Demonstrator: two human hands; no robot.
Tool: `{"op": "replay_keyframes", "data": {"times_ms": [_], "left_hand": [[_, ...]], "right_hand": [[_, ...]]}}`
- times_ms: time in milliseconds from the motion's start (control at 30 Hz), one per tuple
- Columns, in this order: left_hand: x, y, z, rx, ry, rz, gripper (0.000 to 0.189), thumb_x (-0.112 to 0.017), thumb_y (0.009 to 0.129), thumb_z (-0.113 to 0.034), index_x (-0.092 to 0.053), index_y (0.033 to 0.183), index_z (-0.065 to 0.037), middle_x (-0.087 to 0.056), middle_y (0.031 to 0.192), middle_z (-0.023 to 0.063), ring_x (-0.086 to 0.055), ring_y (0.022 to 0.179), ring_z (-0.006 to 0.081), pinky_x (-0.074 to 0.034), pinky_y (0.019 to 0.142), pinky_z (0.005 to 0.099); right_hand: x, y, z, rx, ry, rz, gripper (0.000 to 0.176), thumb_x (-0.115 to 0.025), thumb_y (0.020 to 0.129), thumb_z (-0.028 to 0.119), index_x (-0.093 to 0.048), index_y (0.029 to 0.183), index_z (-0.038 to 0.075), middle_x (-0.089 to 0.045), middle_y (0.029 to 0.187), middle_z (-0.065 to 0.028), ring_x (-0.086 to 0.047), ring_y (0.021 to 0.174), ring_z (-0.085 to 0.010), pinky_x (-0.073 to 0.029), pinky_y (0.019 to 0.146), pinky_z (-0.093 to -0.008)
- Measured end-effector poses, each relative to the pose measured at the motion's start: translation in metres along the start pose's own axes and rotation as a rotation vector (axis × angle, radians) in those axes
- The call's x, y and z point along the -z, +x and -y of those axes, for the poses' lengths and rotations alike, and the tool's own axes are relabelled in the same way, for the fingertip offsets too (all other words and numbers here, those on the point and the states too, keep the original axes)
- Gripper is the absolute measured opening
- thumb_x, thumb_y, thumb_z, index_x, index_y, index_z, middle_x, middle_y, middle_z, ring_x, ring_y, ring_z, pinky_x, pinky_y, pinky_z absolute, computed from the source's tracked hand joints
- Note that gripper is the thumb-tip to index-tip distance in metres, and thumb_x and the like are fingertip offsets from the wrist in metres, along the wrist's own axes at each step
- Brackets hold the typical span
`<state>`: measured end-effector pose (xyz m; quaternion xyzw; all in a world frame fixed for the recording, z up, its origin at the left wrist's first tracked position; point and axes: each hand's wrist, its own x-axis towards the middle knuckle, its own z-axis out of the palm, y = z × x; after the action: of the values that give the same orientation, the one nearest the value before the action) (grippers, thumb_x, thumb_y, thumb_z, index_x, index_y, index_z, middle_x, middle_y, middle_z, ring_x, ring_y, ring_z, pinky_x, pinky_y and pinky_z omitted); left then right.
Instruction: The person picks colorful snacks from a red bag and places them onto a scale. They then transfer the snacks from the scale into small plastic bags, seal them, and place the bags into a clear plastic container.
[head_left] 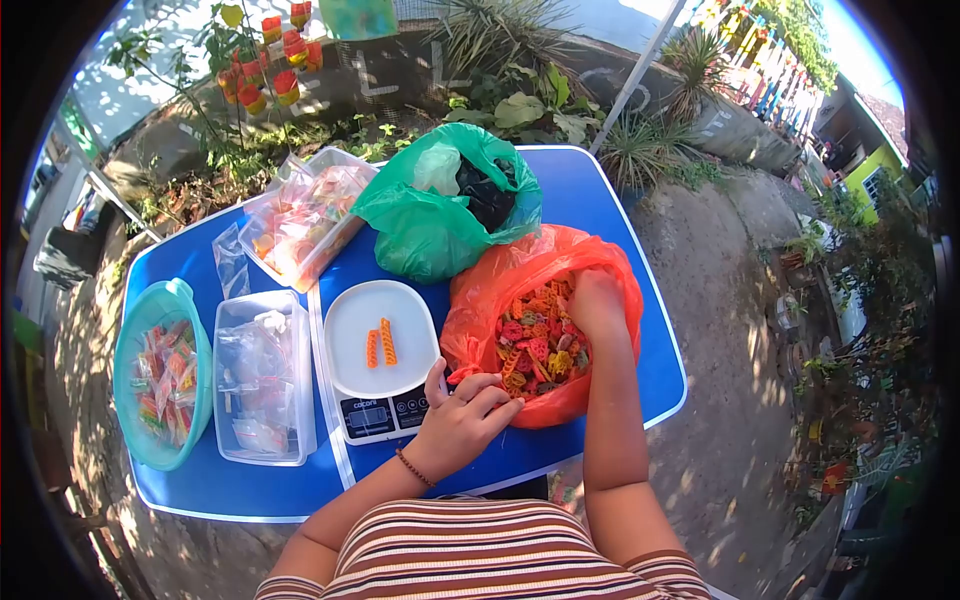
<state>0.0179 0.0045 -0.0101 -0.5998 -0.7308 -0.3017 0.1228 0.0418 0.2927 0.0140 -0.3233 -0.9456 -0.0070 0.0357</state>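
My right hand (597, 303) reaches into an orange plastic bag (622, 262) full of colourful crunchy-looking pieces (528, 345); its fingertips are hidden among them. My left hand (462, 418) rests at the bag's near left edge, beside the scale, its fingers spread and bent with nothing visibly held. On the white plate of the digital scale (350, 350) lie two orange spiral pieces (381, 344). The scale's dark control panel (368, 416) faces me.
A green bag (420, 235) stands behind the orange one. To the left are a tub of filled packets (310, 215), a clear container of small plastic bags (262, 375) and a teal basket of packets (165, 375). All stand on a blue table (655, 365).
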Motion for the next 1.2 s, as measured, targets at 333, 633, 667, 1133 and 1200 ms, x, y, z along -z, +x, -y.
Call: {"op": "replay_keyframes", "data": {"times_ms": [333,633,667,1133,1200], "left_hand": [[0.000,-0.004,0.001,0.018,-0.010,0.018,0.023,-0.067,0.089,-0.017,-0.076,0.109,-0.024,-0.067,0.102,-0.0092,-0.058,0.121,0.0134,-0.012,0.117,0.0650],[0.007,-0.006,0.001,0.044,0.034,-0.021,0.028,-0.077,0.085,-0.018,-0.076,0.111,-0.027,-0.069,0.105,-0.0099,-0.062,0.117,0.0126,-0.009,0.120,0.0608],[0.011,-0.007,0.001,0.069,0.022,-0.033,0.028,-0.078,0.084,-0.019,-0.076,0.112,-0.027,-0.069,0.108,-0.0094,-0.062,0.117,0.0129,-0.009,0.120,0.0602],[0.087,-0.046,0.038,0.533,0.159,-0.183,0.031,-0.079,0.084,-0.019,-0.074,0.115,-0.017,-0.069,0.113,-0.0013,-0.062,0.113,0.0190,-0.024,0.110,0.0466],[0.090,-0.051,0.040,0.556,0.163,-0.191,0.031,-0.079,0.084,-0.019,-0.074,0.115,-0.017,-0.069,0.113,-0.0009,-0.061,0.113,0.0190,-0.025,0.109,0.0458]], "right_hand": [[0.018,-0.038,0.007,-0.034,0.210,0.007,0.028,-0.074,0.086,0.013,-0.071,0.113,0.004,-0.072,0.109,-0.0172,-0.064,0.113,-0.0369,-0.050,0.095,-0.0489],[0.039,-0.057,0.015,0.028,0.621,-0.304,0.025,-0.083,0.080,0.007,-0.076,0.103,0.001,-0.074,0.090,-0.0149,-0.071,0.078,-0.0256,-0.056,0.074,-0.0340],[0.046,-0.061,0.020,0.074,0.694,-0.271,0.028,-0.083,0.080,0.008,-0.075,0.105,0.001,-0.075,0.091,-0.0148,-0.071,0.079,-0.0243,-0.056,0.074,-0.0335],[0.029,-0.084,0.169,0.373,1.154,0.197,0.028,-0.077,0.088,0.009,-0.067,0.109,-0.005,-0.075,0.086,-0.0205,-0.076,0.077,-0.0280,-0.058,0.070,-0.0363],[0.027,-0.083,0.178,0.396,1.126,0.203,0.027,-0.075,0.087,0.006,-0.067,0.111,-0.006,-0.073,0.086,-0.0240,-0.075,0.078,-0.0345,-0.058,0.072,-0.0396]]}}
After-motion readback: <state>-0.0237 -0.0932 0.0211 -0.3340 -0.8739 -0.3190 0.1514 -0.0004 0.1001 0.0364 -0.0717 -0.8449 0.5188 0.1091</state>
